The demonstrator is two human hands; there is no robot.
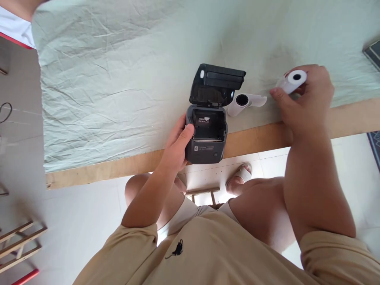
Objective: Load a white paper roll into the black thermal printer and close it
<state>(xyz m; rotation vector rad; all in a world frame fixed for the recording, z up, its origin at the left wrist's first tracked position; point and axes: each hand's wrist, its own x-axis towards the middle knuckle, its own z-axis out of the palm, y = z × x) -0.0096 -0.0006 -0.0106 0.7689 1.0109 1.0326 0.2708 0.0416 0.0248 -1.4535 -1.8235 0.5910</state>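
Observation:
A small black label printer [208, 130] is held at the table's front edge by my left hand [178, 142], thumb over its left rim. Its lid [218, 79] stands swung up and back, and the paper bay inside holds no roll. My right hand [311, 89], off to the right, grips a white paper roll [286, 85] between thumb and fingers, its dark core hole facing me. Between the two hands a second, thinner paper roll [237, 106] rests on the cloth beside the printer, with a loose strip curling out to the right.
A pale green wrinkled cloth [118, 79] covers the table, whose bare wooden edge [252, 134] shows in front. Far right lies a dark box-like object [372, 53]. Another person's arm [22, 8] reaches in at top left. A wooden stool [20, 245] stands on the floor, lower left.

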